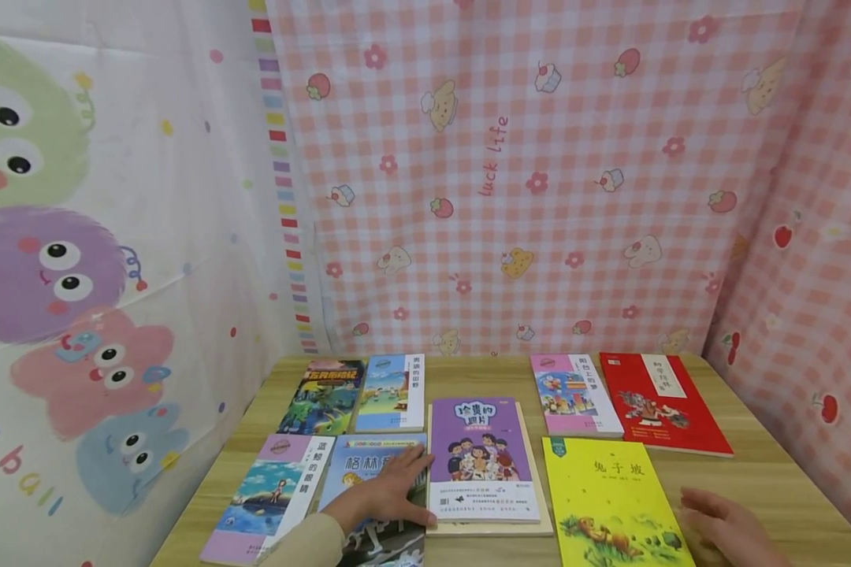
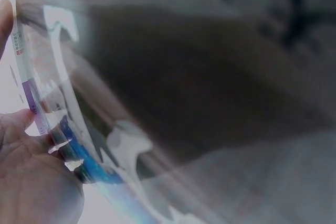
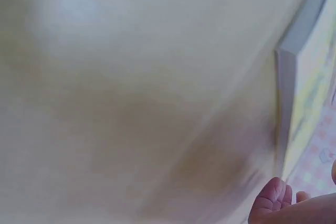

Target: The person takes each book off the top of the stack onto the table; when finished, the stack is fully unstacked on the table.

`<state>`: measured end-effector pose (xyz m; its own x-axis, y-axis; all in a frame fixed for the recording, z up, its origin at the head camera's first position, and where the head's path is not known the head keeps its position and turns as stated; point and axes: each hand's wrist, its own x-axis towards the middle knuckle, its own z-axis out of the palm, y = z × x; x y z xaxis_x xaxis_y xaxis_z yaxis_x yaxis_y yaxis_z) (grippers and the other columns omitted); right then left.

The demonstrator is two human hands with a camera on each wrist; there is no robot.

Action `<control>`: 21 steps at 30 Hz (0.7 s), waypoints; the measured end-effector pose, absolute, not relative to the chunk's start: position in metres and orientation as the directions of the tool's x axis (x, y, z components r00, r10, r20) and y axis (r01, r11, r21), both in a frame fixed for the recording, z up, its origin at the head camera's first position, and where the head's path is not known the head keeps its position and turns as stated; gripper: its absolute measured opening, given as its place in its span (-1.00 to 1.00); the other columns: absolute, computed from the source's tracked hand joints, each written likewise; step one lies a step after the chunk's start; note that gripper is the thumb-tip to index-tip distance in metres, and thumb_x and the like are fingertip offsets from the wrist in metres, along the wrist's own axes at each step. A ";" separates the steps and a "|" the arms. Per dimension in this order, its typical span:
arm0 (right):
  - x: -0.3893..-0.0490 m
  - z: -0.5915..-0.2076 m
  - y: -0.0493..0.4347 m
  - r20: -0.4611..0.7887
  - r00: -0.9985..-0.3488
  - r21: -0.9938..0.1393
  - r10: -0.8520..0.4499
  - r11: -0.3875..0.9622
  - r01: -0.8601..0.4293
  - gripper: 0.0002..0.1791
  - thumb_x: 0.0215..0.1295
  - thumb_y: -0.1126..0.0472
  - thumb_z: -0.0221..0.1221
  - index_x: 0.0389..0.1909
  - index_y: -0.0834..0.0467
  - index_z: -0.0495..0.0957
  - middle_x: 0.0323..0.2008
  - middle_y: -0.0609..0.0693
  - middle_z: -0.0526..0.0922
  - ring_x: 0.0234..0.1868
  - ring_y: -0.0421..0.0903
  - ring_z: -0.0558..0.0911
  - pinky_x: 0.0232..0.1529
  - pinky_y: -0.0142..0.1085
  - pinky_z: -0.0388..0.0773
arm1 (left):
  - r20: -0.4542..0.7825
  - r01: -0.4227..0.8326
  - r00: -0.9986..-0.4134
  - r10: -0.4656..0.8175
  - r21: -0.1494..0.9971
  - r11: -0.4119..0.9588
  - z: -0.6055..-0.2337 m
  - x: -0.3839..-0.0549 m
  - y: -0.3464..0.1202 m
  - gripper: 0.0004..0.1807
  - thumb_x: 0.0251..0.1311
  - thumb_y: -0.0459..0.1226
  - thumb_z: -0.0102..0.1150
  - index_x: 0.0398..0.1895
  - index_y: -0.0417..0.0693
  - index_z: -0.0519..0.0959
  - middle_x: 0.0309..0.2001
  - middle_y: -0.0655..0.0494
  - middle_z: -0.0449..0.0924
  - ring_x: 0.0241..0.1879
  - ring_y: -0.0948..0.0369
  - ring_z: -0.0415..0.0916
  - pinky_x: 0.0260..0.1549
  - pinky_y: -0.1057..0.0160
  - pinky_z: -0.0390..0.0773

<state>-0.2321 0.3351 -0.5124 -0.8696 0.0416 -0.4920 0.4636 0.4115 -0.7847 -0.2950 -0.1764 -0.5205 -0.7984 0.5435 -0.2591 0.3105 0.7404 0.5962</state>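
My left hand (image 1: 388,490) lies across a blue-grey book (image 1: 379,543), fingers spread. Its thumb and fingertips touch the left edge of a purple book (image 1: 478,449), which rests on a slightly larger pale book (image 1: 544,512). In the left wrist view the hand (image 2: 37,177) is beside the purple spine (image 2: 30,98), with the glossy blue-grey cover filling most of the picture. My right hand (image 1: 726,524) is at the right side of a yellow book (image 1: 610,496), fingers loosely bent and holding nothing. The right wrist view shows its fingertips (image 3: 273,192) near that book's thick edge (image 3: 286,87).
At left lie a pink-and-blue book (image 1: 273,496), a dark green book (image 1: 324,398) and a blue-and-white book (image 1: 390,394). At back right are a lilac book (image 1: 574,394) and a red book (image 1: 667,402). Patterned curtains (image 1: 525,157) surround the wooden table (image 1: 773,472).
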 end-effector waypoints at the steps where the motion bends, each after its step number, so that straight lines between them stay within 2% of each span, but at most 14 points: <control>1: -0.233 -0.509 0.334 -0.490 -0.871 -0.786 0.041 0.411 0.461 -0.16 0.37 0.01 0.16 0.43 0.46 0.07 0.30 0.46 0.29 0.12 0.31 0.42 -0.12 0.05 0.60 | -0.254 0.315 -0.800 0.544 0.593 0.741 -0.522 -0.296 -0.177 0.15 0.02 0.32 0.31 0.60 0.12 0.01 0.59 -0.01 -0.21 0.55 -0.04 -0.34 0.43 -0.24 -0.23; 3: -0.236 -0.503 0.328 -0.489 -0.872 -0.798 0.028 0.390 0.460 -0.14 0.39 -0.01 0.15 0.45 0.44 0.04 0.35 0.46 0.21 0.15 0.33 0.40 -0.09 0.08 0.59 | -0.256 0.317 -0.798 0.545 0.592 0.741 -0.523 -0.296 -0.177 0.15 0.02 0.33 0.30 0.60 0.15 0.00 0.60 0.00 -0.22 0.55 -0.04 -0.34 0.43 -0.24 -0.23; 8: -0.243 -0.492 0.298 -0.461 -0.888 -0.845 0.000 0.306 0.438 -0.19 0.43 0.07 0.12 0.48 0.41 0.00 0.37 0.44 0.18 0.17 0.30 0.38 0.07 0.09 0.54 | -0.275 0.313 -0.784 0.557 0.600 0.736 -0.514 -0.293 -0.175 0.14 0.07 0.28 0.31 0.61 0.11 -0.02 0.59 -0.06 -0.26 0.55 -0.09 -0.37 0.41 -0.28 -0.26; 15: -0.259 -0.483 0.241 -0.340 -0.940 -0.895 -0.036 0.319 0.312 -0.33 0.45 0.21 0.10 0.40 0.51 0.13 0.31 0.45 0.33 0.24 0.32 0.41 0.16 0.07 0.50 | -0.290 0.310 -0.782 0.553 0.588 0.747 -0.507 -0.291 -0.173 0.12 0.12 0.19 0.34 0.60 -0.04 -0.03 0.58 -0.12 -0.21 0.54 -0.11 -0.33 0.42 -0.26 -0.21; 21: -0.274 -0.486 0.201 -0.340 -0.938 -0.915 -0.064 0.251 0.315 -0.36 0.40 0.25 0.14 0.39 0.45 0.20 0.30 0.42 0.36 0.24 0.28 0.45 0.18 0.05 0.49 | -0.286 0.322 -0.789 0.544 0.561 0.762 -0.507 -0.291 -0.173 0.07 0.16 0.10 0.36 0.59 -0.09 0.00 0.58 -0.11 -0.18 0.55 -0.08 -0.30 0.44 -0.22 -0.17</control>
